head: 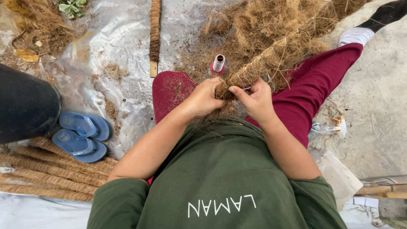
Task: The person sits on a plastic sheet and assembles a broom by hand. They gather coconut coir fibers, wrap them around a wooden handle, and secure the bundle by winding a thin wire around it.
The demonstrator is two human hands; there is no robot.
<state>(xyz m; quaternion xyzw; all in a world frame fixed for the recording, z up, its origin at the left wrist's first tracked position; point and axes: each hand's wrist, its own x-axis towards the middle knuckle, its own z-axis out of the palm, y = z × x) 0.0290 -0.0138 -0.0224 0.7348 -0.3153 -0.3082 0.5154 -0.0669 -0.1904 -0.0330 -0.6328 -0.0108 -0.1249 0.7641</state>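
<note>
A stick wrapped in brown coconut fibre [250, 73] slants up to the right from my lap. My left hand [206, 98] is closed around its lower end. My right hand [254, 98] pinches the fibre right beside it, fingers curled on the wrap. Thin thread winds around the fibre. A spool of thread [218, 63] with a red base stands upright just beyond my left knee. I sit on the ground in a green shirt and maroon trousers [313, 89].
A heap of loose coconut fibre [271, 25] lies ahead. One wrapped stick [155, 29] lies on the plastic sheet [118, 38]. Several finished fibre poles [46, 174] are stacked at left beside blue flip-flops [80, 135]. A dark object [23, 104] stands at far left.
</note>
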